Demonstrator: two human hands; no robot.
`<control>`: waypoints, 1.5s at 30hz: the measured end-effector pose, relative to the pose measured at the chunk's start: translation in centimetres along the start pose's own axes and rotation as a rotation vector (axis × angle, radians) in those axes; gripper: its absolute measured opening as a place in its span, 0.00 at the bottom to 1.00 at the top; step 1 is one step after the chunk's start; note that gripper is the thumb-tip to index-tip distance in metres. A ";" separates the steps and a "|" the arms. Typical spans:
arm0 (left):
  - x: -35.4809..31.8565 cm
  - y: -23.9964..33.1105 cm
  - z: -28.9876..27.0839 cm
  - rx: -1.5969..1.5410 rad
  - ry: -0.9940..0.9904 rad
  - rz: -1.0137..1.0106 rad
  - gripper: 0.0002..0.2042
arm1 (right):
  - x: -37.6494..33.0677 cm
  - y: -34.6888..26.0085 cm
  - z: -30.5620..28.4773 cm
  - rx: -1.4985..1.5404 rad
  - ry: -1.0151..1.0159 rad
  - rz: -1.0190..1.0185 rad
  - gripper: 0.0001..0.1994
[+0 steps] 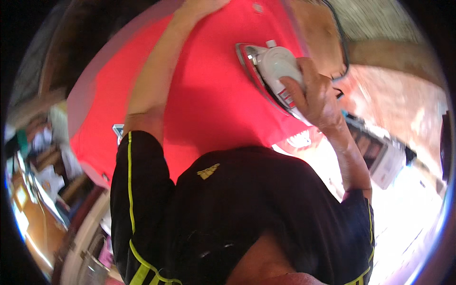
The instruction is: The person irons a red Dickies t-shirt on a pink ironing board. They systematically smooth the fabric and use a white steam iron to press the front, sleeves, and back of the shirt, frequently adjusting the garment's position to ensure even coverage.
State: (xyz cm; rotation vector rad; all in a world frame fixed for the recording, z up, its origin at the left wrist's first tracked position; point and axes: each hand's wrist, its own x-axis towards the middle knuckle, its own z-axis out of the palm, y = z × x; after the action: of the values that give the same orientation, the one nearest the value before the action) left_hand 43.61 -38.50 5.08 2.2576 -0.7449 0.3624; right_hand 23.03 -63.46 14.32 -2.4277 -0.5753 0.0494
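My right hand [317,97] is wrapped round the handle of a white clothes iron [280,66], with the thumb on the near side. The iron stands on a red garment [209,90], its metal tip pointing to the far left. My left arm reaches across the garment to the far edge of the view. There my left hand [206,5] lies on the red fabric, fingers stretched out and partly cut off by the picture's edge. A small pale patch [258,7] shows on the fabric right of that hand.
Under the garment, a greyish ironing surface [109,47] shows along the left rim. A brown panel with a dark curved edge [323,33] lies beyond the iron. At right stands a white box-like appliance [387,166]. Mixed items are piled at left, near a wooden surface [45,232].
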 end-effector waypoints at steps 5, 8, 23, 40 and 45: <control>-11.2 -2.1 -9.2 0.366 -0.017 -0.195 0.26 | 6.8 -1.0 1.2 0.037 -0.046 -0.144 0.17; -19.7 -3.5 -16.0 0.509 -0.019 -0.341 0.22 | 11.6 -2.4 3.1 0.029 -0.130 -0.289 0.19; -29.9 -5.8 -23.7 0.274 0.253 -0.605 0.15 | 24.3 -16.3 14.1 -0.088 -0.329 -0.561 0.23; -50.0 -7.4 -31.5 0.457 0.764 -1.141 0.23 | 26.3 -20.4 18.1 -0.142 -0.444 -0.970 0.18; -48.3 -6.5 -30.7 0.263 0.897 -1.119 0.14 | 26.4 -23.9 20.8 -0.157 -0.442 -1.200 0.18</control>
State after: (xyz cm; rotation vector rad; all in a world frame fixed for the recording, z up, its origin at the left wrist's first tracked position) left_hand 8.05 6.61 1.08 2.0345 1.0254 0.8130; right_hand 33.93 -23.74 14.70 -1.8219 -2.1746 0.0335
